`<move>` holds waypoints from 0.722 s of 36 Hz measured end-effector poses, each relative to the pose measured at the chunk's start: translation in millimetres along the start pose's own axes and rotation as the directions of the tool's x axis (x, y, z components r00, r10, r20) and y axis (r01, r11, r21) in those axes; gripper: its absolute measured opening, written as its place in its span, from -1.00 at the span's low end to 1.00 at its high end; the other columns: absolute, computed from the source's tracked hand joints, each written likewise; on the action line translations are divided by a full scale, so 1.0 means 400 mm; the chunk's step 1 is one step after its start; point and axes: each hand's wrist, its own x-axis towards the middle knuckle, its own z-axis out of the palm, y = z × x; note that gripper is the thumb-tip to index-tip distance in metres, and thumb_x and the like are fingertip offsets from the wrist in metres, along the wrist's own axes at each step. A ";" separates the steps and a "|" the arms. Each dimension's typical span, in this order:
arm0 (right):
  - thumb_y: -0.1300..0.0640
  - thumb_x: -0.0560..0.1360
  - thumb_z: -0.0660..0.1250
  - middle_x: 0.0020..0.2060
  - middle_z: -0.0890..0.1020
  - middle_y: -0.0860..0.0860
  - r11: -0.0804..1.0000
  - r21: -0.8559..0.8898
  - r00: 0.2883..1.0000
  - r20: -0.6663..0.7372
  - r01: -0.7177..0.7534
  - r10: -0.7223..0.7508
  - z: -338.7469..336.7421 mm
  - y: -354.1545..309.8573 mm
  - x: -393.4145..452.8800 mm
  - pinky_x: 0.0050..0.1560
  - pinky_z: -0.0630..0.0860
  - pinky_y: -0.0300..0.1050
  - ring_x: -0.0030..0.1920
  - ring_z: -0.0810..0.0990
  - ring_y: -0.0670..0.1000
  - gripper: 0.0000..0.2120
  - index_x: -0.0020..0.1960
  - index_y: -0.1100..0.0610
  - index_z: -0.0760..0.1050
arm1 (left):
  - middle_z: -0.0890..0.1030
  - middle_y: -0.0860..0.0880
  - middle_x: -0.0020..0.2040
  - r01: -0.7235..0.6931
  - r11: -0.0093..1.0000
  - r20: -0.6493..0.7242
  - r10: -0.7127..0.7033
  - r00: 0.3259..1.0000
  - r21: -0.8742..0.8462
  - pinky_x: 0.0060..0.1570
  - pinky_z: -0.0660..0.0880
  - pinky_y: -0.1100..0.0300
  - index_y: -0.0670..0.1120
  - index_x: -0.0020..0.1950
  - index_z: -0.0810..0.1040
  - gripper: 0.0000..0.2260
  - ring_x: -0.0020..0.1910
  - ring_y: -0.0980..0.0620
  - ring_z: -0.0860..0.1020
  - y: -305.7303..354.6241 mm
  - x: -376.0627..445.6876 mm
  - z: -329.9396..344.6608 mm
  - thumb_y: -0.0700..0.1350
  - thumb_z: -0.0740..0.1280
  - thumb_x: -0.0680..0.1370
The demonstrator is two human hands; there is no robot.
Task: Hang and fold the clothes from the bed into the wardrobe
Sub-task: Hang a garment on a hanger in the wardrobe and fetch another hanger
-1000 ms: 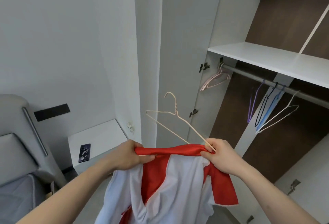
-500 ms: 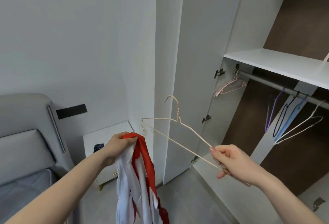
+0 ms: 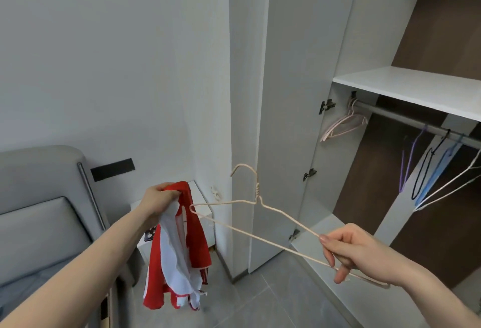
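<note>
My left hand (image 3: pixel 157 204) grips a red and white garment (image 3: pixel 177 257) by its top, and the cloth hangs bunched below my fist. My right hand (image 3: pixel 348 251) pinches one shoulder end of a thin cream wire hanger (image 3: pixel 250 206), whose hook points up and whose far tip reaches the garment. The open wardrobe (image 3: pixel 406 85) stands to the right, with a metal rail (image 3: pixel 406 116) under its white shelf.
Several empty hangers hang on the rail: pink ones (image 3: pixel 343 124) at the left end, then purple, black, blue and white ones (image 3: pixel 442 174). A white wardrobe door (image 3: pixel 291 93) stands open in the middle. A grey padded bed headboard (image 3: pixel 39 197) and a white bedside table (image 3: pixel 200 213) are on the left.
My right hand let go of the garment and now holds only the hanger, lower and further right. The garment went from spread between both hands to bunched in my left hand.
</note>
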 end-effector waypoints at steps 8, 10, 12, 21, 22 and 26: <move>-0.18 0.57 0.29 -0.53 0.19 -0.01 0.999 0.037 1.000 -0.007 0.027 -0.027 0.065 0.044 0.089 -0.16 0.68 0.14 -0.49 0.23 -0.04 -0.54 -0.29 0.16 0.59 | 0.72 -0.20 0.00 -0.184 0.977 0.128 0.170 0.977 0.106 -0.07 0.65 0.14 -0.12 0.00 0.74 -0.84 -0.09 -0.06 0.67 0.091 -0.059 0.034 -0.28 0.38 0.54; -0.12 0.63 0.27 -0.49 0.19 -0.02 0.999 -0.028 0.996 -0.084 0.042 -0.044 0.088 0.057 0.118 -0.14 0.68 0.17 -0.48 0.29 -0.04 -0.58 -0.24 0.12 0.63 | 0.73 -0.18 -0.01 -0.242 0.966 0.189 0.222 0.957 0.088 0.07 0.63 0.04 -0.12 0.00 0.74 -0.84 -0.03 -0.08 0.69 0.120 -0.084 0.045 -0.29 0.39 0.54; -0.04 0.67 0.23 -0.47 0.23 -0.10 0.987 -0.155 0.983 -0.169 0.048 -0.074 0.112 0.070 0.144 -0.10 0.68 0.12 -0.45 0.42 -0.07 -0.67 -0.14 -0.02 0.68 | 0.74 -0.10 -0.02 -0.302 0.951 0.251 0.278 0.927 0.061 0.18 0.60 0.03 -0.11 0.01 0.75 -0.84 0.05 -0.09 0.69 0.150 -0.113 0.054 -0.29 0.39 0.55; 0.16 0.66 0.23 -0.46 0.46 -0.17 0.978 -0.159 0.876 -0.442 0.134 -0.192 0.176 0.072 0.208 -0.31 0.29 -0.33 -0.40 0.40 -0.20 -0.70 -0.17 -0.07 0.60 | 0.74 -0.02 -0.05 -0.577 0.815 0.381 0.551 0.742 -0.054 -0.03 0.52 0.39 -0.13 -0.01 0.74 -0.82 -0.02 0.09 0.69 0.248 -0.245 0.077 -0.35 0.40 0.54; 0.14 0.64 0.26 -0.49 0.42 -0.15 0.983 -0.099 0.855 -0.486 0.154 -0.182 0.179 0.071 0.211 -0.31 0.27 -0.31 -0.41 0.37 -0.19 -0.70 -0.24 -0.04 0.59 | 0.74 -0.01 -0.05 -0.607 0.792 0.396 0.579 0.713 -0.066 -0.01 0.51 0.39 -0.13 0.00 0.74 -0.83 -0.02 0.10 0.69 0.250 -0.257 0.077 -0.35 0.40 0.54; 0.01 0.49 0.30 -0.49 0.38 -0.07 0.959 0.077 0.747 -0.645 0.274 -0.162 0.176 0.075 0.214 -0.24 0.29 -0.13 -0.40 0.36 -0.12 -0.68 -0.38 0.14 0.47 | 0.71 0.04 -0.01 -0.728 0.685 0.436 0.665 0.606 -0.034 0.08 0.50 0.32 -0.06 0.05 0.71 -0.89 0.02 0.11 0.65 0.233 -0.268 0.068 -0.22 0.44 0.57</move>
